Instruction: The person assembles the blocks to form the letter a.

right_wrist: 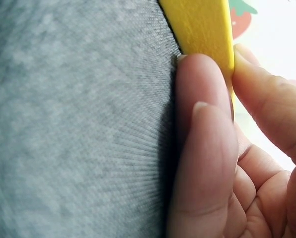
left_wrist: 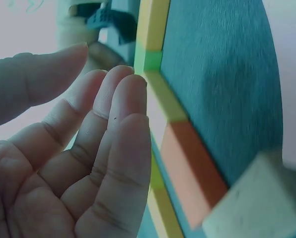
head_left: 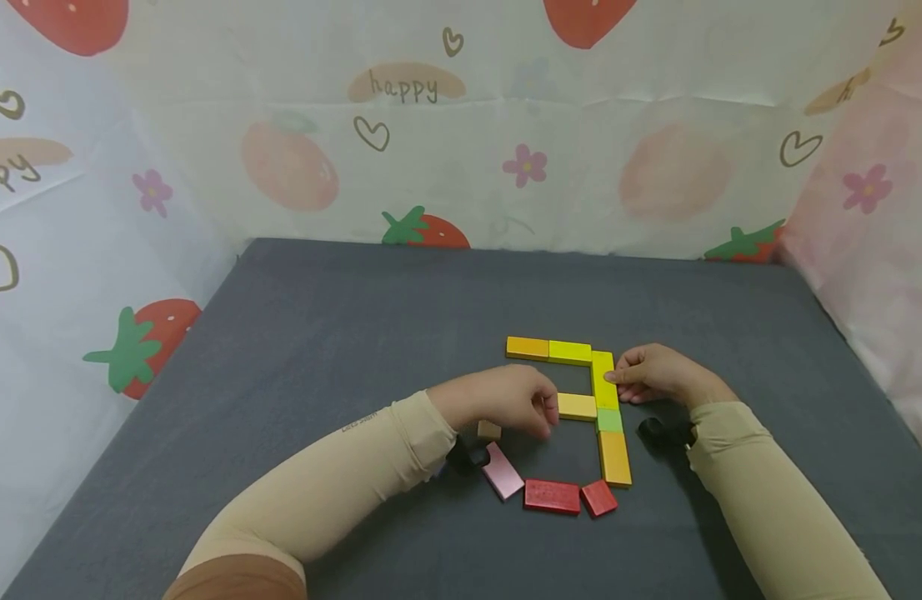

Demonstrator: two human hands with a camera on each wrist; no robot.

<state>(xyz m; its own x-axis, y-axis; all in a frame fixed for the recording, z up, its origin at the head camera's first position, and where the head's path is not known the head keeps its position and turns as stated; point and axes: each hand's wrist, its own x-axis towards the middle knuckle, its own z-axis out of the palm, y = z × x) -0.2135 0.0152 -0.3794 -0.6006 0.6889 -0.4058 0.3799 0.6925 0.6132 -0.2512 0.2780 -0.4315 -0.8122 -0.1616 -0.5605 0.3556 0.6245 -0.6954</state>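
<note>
In the head view, my right hand (head_left: 656, 377) is at the right edge of a long yellow block (head_left: 603, 375), which lies flat. The right wrist view shows fingertips (right_wrist: 201, 82) against one side of this yellow block (right_wrist: 202, 25), with the thumb on its other face. My left hand (head_left: 506, 400) hovers over the left part of the block figure, its fingers loosely bent. Nothing lies between the thumb and fingers of the left hand (left_wrist: 83, 144) in the left wrist view. Close by it are a pale yellow block (head_left: 577, 407) and a small tan block (head_left: 489, 430), partly covered.
An orange block (head_left: 527, 347) and a yellow block (head_left: 569, 353) form the top row. A green block (head_left: 609, 420) and an orange-yellow block (head_left: 615, 458) continue down the right side. Below lie a pink block (head_left: 503, 472), a red block (head_left: 552, 496) and a smaller red block (head_left: 599, 498).
</note>
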